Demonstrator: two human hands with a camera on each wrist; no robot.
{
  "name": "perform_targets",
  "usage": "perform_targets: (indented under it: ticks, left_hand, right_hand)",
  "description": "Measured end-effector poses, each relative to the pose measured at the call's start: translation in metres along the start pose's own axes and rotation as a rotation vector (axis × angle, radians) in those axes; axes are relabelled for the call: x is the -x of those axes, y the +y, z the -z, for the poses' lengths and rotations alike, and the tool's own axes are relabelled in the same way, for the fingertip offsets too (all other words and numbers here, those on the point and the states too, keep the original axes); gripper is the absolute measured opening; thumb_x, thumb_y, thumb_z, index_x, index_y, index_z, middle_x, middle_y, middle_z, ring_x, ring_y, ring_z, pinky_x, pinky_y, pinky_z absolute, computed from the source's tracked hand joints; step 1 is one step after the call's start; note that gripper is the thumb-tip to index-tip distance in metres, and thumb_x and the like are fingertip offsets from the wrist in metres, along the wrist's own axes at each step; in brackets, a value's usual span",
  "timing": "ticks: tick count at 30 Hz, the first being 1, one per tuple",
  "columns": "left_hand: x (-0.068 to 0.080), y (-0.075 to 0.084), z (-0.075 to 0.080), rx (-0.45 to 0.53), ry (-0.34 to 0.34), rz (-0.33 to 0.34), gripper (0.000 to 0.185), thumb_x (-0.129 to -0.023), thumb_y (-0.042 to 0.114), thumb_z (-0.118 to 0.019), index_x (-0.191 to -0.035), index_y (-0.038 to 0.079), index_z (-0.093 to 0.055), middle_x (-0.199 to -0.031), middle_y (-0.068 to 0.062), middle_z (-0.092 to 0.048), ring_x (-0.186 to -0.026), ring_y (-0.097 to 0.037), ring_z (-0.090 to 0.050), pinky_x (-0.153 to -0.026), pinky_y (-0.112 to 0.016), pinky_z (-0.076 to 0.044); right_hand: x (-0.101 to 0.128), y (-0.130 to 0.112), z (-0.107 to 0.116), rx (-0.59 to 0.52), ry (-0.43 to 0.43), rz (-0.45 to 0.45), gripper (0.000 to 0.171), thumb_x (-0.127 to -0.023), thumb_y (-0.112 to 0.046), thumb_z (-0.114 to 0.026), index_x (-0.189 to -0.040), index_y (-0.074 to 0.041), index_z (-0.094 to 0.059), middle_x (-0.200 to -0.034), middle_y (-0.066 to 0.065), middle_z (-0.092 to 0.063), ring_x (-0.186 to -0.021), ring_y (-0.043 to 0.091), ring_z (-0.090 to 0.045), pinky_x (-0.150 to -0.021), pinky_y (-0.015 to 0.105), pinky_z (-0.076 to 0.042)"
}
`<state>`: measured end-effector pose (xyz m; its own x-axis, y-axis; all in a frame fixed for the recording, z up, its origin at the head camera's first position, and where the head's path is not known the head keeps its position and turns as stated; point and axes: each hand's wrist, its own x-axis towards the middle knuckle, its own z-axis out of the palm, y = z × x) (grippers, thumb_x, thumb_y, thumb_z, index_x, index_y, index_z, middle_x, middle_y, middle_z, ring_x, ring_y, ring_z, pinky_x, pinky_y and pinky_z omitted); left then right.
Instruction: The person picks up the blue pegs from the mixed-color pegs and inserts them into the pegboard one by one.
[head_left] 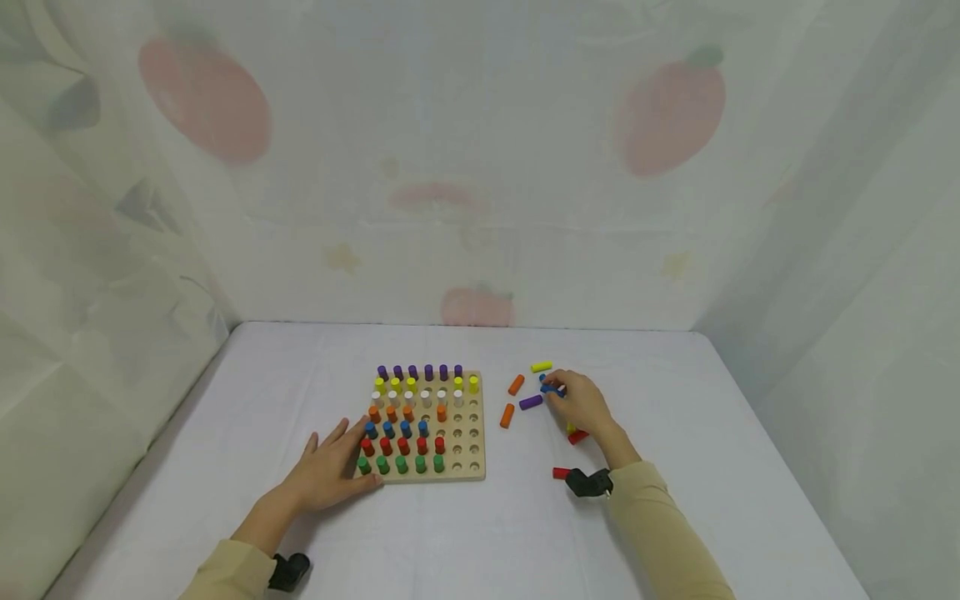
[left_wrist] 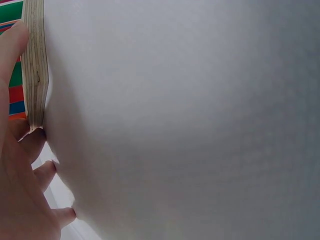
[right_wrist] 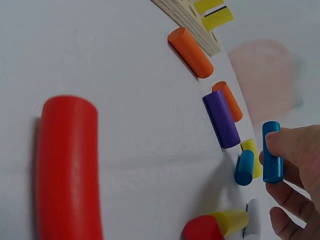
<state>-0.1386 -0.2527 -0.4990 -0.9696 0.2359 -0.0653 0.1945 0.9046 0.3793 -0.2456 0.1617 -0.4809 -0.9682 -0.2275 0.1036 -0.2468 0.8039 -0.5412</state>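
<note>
Between the thumb and fingers of my right hand (head_left: pixel 583 410) a blue peg (right_wrist: pixel 272 157) is pinched, raised over the table. A second blue peg (right_wrist: pixel 244 168) lies on the cloth below it. My left hand (head_left: pixel 322 473) rests against the left side of a wooden pegboard (head_left: pixel 481 433), thumb at its front corner and fingers spread along the edge. Rows of purple, yellow, white, orange, blue, red and green pegs (head_left: pixel 401 464) stand in the board. Several holes toward its right side hold no peg.
Loose on the cloth right of the board lie orange pegs (head_left: pixel 507 416), a purple peg (head_left: pixel 531 402) and a yellow peg (head_left: pixel 541 366). Nearer the right wrist are a red peg (right_wrist: pixel 69 170), another red one touching a yellow one, and a white peg (right_wrist: pixel 253 220). Printed curtains surround the table.
</note>
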Motion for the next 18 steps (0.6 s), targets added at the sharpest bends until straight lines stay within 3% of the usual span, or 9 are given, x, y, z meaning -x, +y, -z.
perform_targets:
  ticks: [18]
  left_hand:
    - [0.000, 0.001, 0.002, 0.004, -0.007, -0.008, 0.101, -0.071, 0.070, -0.059, -0.146, 0.010, -0.025, -0.144, -0.014, -0.038, -0.136, -0.039, -0.023, -0.103, -0.069, -0.008]
  right_hand:
    - [-0.001, -0.014, -0.004, -0.046, 0.037, 0.058, 0.023, -0.086, -0.015, -0.064, -0.108, -0.010, -0.067, -0.095, 0.003, -0.064, -0.079, 0.016, -0.053, -0.070, 0.029, -0.048]
